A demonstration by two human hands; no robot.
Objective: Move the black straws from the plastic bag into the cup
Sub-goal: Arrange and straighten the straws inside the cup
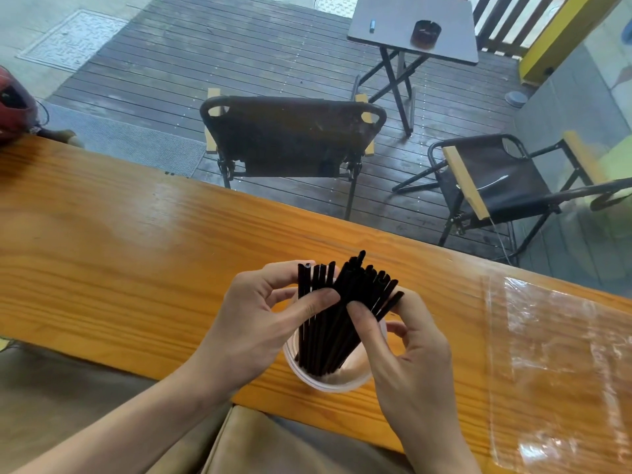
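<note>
A bundle of several black straws (337, 316) stands in a clear plastic cup (328, 383) near the front edge of the wooden counter (136, 241). The straws fan out into two groups above the rim. My left hand (263, 319) pinches the left group between thumb and fingers. My right hand (407, 350) pinches the right group, thumb on the near side. A clear plastic bag (554, 364) lies flat on the counter to the right, with no straws visible in it.
Beyond the counter's far edge, two black folding chairs (290, 138) (496, 186) and a small dark table (413, 25) stand on a wooden deck. A red helmet (13, 104) rests at the counter's far left end. A tan cushion (273, 446) lies below the front edge.
</note>
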